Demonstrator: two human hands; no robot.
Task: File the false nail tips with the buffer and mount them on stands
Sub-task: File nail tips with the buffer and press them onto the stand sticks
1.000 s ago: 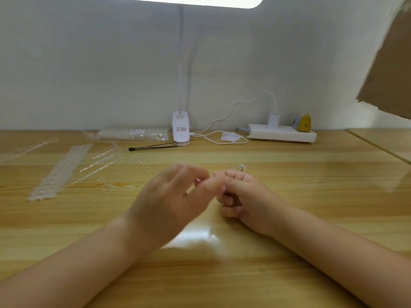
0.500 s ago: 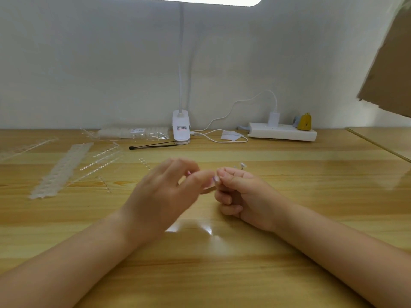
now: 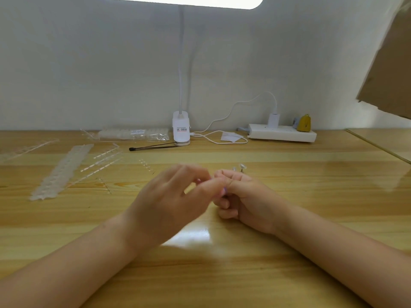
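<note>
Wooden desk [image 3: 289,218] under lamp | left hand [image 3: 169,203] pinching something unseen at right hand's [image 3: 242,196] fist, clenched around clear stands [image 3: 241,167] | risk: slippery tip popping free

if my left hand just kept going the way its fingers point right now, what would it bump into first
Almost at once, your right hand. The left hand points right and slightly away from you, its fingertips already at the right hand's thumb and forefinger. The small clear stands sticking up from that fist sit just behind; the depth is unclear.
</note>
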